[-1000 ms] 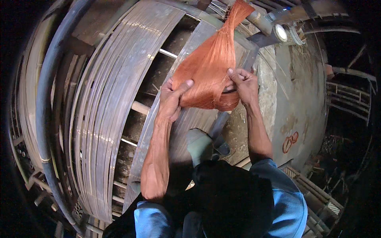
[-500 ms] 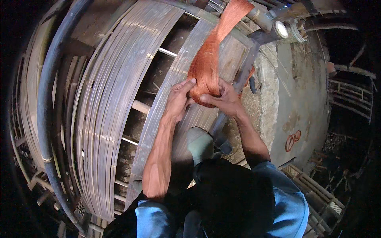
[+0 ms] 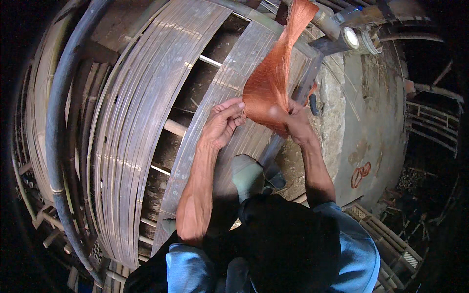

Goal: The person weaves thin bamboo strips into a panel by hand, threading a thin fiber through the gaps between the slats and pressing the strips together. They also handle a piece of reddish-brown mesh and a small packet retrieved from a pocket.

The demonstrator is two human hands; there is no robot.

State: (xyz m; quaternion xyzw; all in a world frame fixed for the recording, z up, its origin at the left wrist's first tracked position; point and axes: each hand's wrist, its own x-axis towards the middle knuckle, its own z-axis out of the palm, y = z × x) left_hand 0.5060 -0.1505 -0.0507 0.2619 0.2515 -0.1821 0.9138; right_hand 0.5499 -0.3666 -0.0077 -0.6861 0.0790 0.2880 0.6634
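Observation:
A hank of reddish-orange yarn (image 3: 266,93) runs down from the top of the view, narrow and twisted above, fanned out wide and smooth below. My left hand (image 3: 222,124) pinches the left edge of the spread strands between thumb and fingers. At the lower right edge, my right hand (image 3: 299,124) is closed on gathered strands; its fingers are partly hidden by the yarn and blurred. Between the hands the strands stretch as a broad sheet.
Long slatted bamboo platforms (image 3: 141,112) with gaps between them lie to the left, beside a thick dark pole (image 3: 56,122). At right is a concrete ledge (image 3: 371,107) bearing a small loop of reddish cord (image 3: 360,176). A dark tube with a pale end (image 3: 349,38) juts in at the top right.
My hands have moved apart, the right one farther right. The yarn, bunched and rounded at its lower end before, is now drawn out wider into a flat fan.

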